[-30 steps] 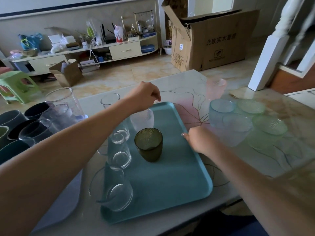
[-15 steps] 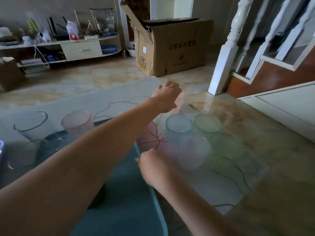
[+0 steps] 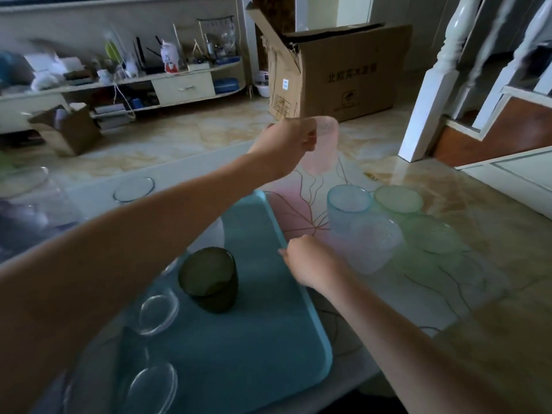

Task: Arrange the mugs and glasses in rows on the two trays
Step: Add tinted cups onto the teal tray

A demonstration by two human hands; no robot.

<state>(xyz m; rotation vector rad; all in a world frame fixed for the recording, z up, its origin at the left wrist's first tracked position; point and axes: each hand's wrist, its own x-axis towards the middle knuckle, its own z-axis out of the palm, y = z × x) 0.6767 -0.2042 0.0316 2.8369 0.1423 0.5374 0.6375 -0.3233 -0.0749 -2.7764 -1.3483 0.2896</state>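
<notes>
My left hand (image 3: 283, 144) grips a frosted pink glass (image 3: 324, 150) by its rim and holds it above the far end of the table. A teal tray (image 3: 254, 339) lies in front of me with a dark green glass (image 3: 209, 279) upright near its middle. Clear glasses (image 3: 158, 312) stand along the tray's left side, partly hidden by my left arm. My right hand (image 3: 307, 261) rests on the tray's right edge with its fingers curled. To the right stand a blue glass (image 3: 348, 210), a pale frosted glass (image 3: 373, 246) and two green glasses (image 3: 398, 201).
More clear glasses (image 3: 134, 189) and a large glass vessel (image 3: 27, 192) stand at the left of the table. Beyond the table are a cardboard box (image 3: 337, 73), a low cluttered shelf (image 3: 182, 88) and a white stair post (image 3: 433, 85) at the right.
My left hand reached past the tray to the pink glass, closed on it and lifted it off the table. My right hand stayed at the tray's right edge. The view swung right, then back.
</notes>
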